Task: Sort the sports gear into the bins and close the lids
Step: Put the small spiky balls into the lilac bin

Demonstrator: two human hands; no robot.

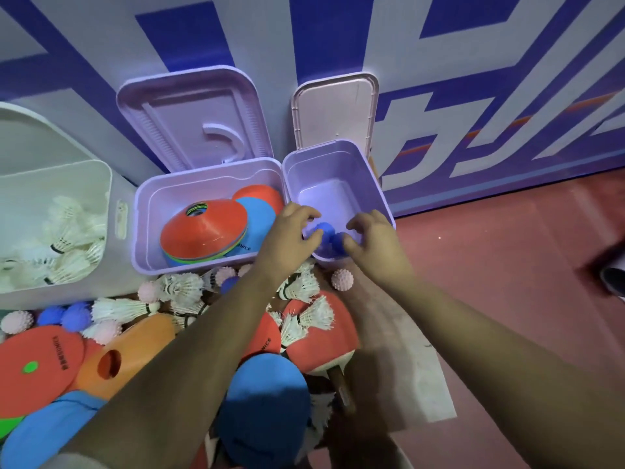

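Note:
Both my hands hover over the near end of the small purple bin (338, 147). My left hand (287, 236) and my right hand (373, 243) face each other with loosely curled fingers. Two blue spiky balls (327, 233) sit just off their fingertips inside the bin; neither hand clearly grips one. The middle purple bin (142, 211) holds a stack of flat cones (206, 228). At the left, a white bin (101, 170) holds shuttlecocks (64, 238). All bins are open.
A purple lid (192, 116) and a pink lid (334, 110) lean on the blue-white wall. Loose shuttlecocks (179, 286), pink spiky balls (342, 279), blue balls (67, 316), cones (37, 367) and red paddles (321, 346) lie under my arms. A shoe (612, 279) shows at the right.

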